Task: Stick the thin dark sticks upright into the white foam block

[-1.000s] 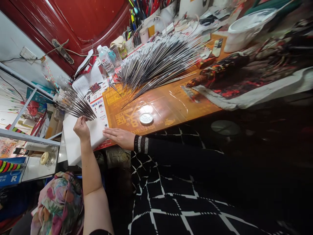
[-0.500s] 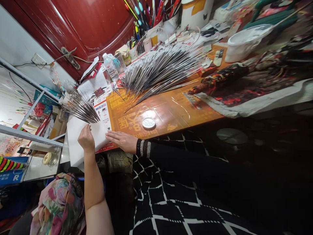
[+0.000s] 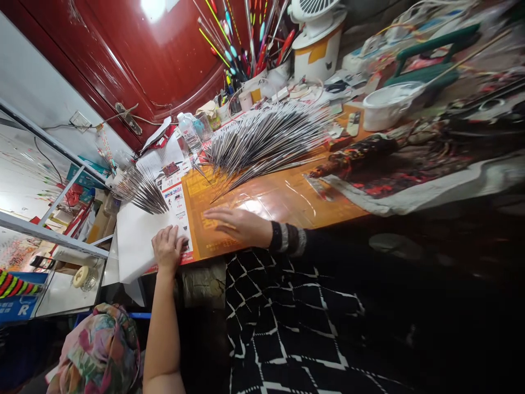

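My left hand (image 3: 167, 247) rests at the right edge of a white foam block (image 3: 137, 241), fingers slightly apart and thumb out to the right, nothing visible in it. A bunch of thin dark sticks (image 3: 141, 191) stands slanted in the foam's far part. Over the orange table top, my right hand (image 3: 241, 225) is stretched out flat, palm down, fingers pointing left. It covers the spot where a small round white disc lay; the disc is hidden now. Beyond that hand lies a large pile of thin grey tapered sticks (image 3: 262, 137).
Behind the pile stand a water bottle (image 3: 188, 131), containers of colourful fishing floats (image 3: 254, 71) and a small white fan (image 3: 314, 11). To the right are a white bowl (image 3: 385, 106) and a paint-stained cloth (image 3: 389, 191). A metal shelf frame (image 3: 53, 232) borders the left.
My right hand has moved right, off the foam's edge and over the round disc. My left hand has shifted slightly right and lower, its curled fingers loosening. The camera view has shifted a little.
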### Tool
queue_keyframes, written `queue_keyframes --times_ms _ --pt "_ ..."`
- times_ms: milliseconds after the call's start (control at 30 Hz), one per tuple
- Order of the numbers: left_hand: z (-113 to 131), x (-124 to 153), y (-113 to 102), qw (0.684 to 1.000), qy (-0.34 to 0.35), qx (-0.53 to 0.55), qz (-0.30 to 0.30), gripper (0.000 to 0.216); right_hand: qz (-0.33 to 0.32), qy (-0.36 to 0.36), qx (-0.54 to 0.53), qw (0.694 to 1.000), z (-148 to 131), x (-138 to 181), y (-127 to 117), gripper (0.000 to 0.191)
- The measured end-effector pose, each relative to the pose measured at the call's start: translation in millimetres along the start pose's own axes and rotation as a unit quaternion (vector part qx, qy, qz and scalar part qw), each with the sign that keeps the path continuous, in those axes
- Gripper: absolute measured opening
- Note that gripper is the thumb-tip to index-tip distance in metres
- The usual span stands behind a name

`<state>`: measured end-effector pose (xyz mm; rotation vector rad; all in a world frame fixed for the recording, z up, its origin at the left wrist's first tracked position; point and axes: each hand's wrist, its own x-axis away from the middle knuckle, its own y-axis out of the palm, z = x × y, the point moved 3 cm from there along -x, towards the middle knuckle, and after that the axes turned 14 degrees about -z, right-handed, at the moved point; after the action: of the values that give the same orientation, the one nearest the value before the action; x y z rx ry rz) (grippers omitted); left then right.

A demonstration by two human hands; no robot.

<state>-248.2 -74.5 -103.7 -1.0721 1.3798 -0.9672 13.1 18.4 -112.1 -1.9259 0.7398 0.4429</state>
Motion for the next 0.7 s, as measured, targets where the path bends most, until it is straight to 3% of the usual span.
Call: queue_keyframes --times_ms 100,233,333,433,567,700 --pt "-3.6 -14.5 -0.6 1.0 -0.009 0.008 0.006 0.041 0.011 0.08 0.034 0.996 37.3 4.6 -45.4 0.035" --pt "16.3 -31.5 -5.9 0.998 0.005 0.044 0.035 0.031 -0.067 0.219 0.097 0.969 84.6 5.3 -78.7 0.034" --pt "50.7 -54.2 -12.2 0.992 0.067 0.1 0.046 0.027 -0.122 0.288 0.115 0.943 102.2 1.3 -84.7 0.033" --pt "88.5 -91.3 -19.8 0.979 0.128 0.153 0.042 0.028 -0.129 0.334 0.143 0.923 107.2 -1.1 -82.0 0.03" --pt "129.9 -155.8 -20.6 0.969 0.177 0.173 0.001 0.027 -0.117 0.317 0.127 0.933 111.2 2.4 -74.4 0.029" --pt "161.8 -219.5 -3.7 0.964 0.199 0.167 -0.051 0.027 -0.084 0.317 0.14 0.934 117.9 10.4 -74.7 0.034"
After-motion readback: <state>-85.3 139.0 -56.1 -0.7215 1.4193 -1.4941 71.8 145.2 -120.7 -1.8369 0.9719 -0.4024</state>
